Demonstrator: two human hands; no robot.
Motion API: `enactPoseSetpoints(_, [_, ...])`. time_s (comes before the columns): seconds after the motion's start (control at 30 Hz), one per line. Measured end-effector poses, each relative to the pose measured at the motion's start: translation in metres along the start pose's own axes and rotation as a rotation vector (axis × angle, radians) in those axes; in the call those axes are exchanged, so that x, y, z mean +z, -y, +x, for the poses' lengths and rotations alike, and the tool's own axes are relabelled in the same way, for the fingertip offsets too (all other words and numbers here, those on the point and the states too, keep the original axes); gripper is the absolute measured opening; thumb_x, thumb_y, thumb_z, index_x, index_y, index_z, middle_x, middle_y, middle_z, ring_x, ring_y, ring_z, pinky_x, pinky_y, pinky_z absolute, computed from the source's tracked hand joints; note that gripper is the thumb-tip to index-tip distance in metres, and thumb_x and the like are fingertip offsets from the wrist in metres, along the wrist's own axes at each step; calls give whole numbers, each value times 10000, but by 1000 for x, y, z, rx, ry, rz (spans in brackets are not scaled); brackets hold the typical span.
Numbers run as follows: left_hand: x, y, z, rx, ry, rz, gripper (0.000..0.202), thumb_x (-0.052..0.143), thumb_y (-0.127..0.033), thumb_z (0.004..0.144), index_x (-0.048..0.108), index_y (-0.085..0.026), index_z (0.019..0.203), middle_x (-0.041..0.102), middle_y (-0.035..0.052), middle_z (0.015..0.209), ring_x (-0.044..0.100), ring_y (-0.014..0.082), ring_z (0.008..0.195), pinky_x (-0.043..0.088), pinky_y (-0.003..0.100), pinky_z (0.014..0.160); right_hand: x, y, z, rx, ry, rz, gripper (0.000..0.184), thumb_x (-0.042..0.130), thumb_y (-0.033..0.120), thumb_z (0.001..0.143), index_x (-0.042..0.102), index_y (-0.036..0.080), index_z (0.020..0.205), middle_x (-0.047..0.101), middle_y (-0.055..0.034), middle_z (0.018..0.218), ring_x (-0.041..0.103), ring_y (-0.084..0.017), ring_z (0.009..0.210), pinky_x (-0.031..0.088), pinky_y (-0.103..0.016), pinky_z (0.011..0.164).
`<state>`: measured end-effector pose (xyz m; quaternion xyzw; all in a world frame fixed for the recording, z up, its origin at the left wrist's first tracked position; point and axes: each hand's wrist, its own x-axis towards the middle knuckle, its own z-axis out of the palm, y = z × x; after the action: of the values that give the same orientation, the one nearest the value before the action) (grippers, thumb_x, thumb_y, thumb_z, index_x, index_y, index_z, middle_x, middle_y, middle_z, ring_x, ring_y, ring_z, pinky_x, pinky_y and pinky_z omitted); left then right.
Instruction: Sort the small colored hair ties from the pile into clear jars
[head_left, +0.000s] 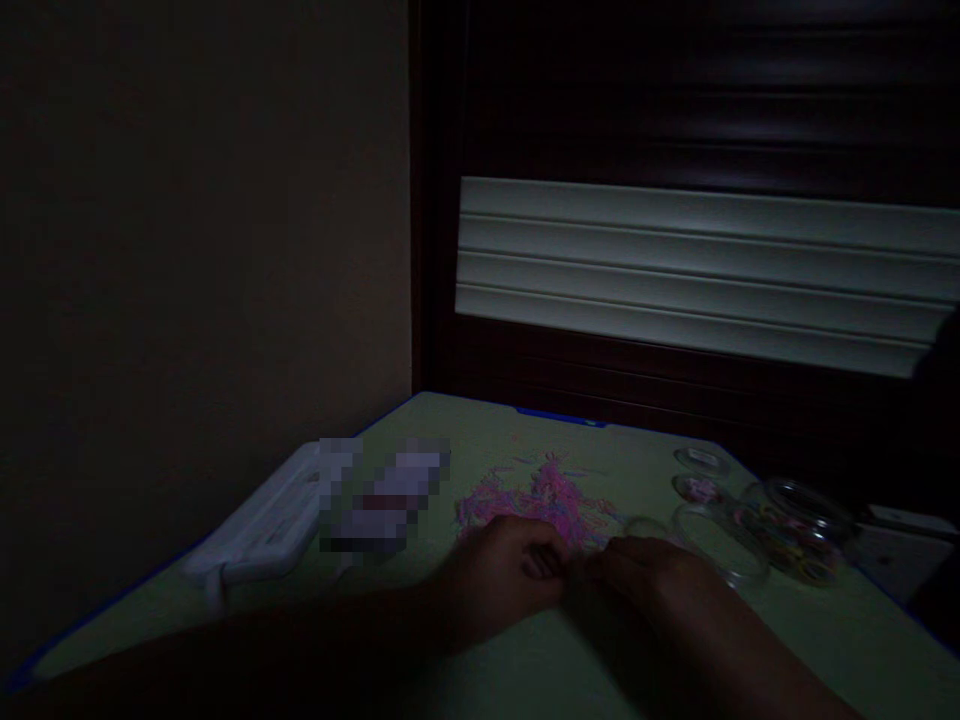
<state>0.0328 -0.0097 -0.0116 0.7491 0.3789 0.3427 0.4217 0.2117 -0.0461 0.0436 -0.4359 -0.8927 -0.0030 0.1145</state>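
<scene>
The scene is very dim. My left hand (504,568) and my right hand (643,568) rest close together on a pale green table (525,670), fingers curled and fingertips nearly touching. What they pinch is too small and dark to name. Just beyond them lies a loose pile of small pink rubber bands (544,500).
A white oblong device (259,530) lies at the left of the table, next to a blurred-out patch. At the right stand a clear jar on its side with coloured bands (795,530) and small round lids (701,475). A wall and a dark slatted shutter stand behind.
</scene>
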Motion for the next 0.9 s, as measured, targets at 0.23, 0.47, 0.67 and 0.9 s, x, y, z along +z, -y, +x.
enactPoseSetpoints(0.23, [-2,3,0,9,29,42,158,572,-131,688,660,-141,819,640,10,753,593,136,694,457,216,638,-2,1,-1,7,14,9,325,508,-26,678,650,207,854,651,-17,761,588,-135,678,408,-209,593])
enactPoseSetpoints(0.47, [-2,4,0,3,29,15,132,596,-152,687,652,-134,805,628,2,723,591,128,673,444,200,613,-5,3,-2,47,14,16,325,511,-19,657,643,209,847,640,-13,770,582,-129,689,387,-192,587])
enactPoseSetpoints(0.67, [-2,1,0,25,30,39,101,583,-181,718,649,-137,781,642,13,750,589,130,693,446,208,632,-5,-2,-4,56,-101,-40,309,469,-36,653,623,201,779,619,-13,733,567,-128,654,368,-191,548])
enactPoseSetpoints(0.9, [-2,3,0,27,35,26,120,578,-203,736,645,-134,807,645,30,776,593,140,708,459,225,638,-4,-25,-9,160,-261,-187,293,383,28,766,599,188,884,596,-60,789,578,-179,689,408,-263,580])
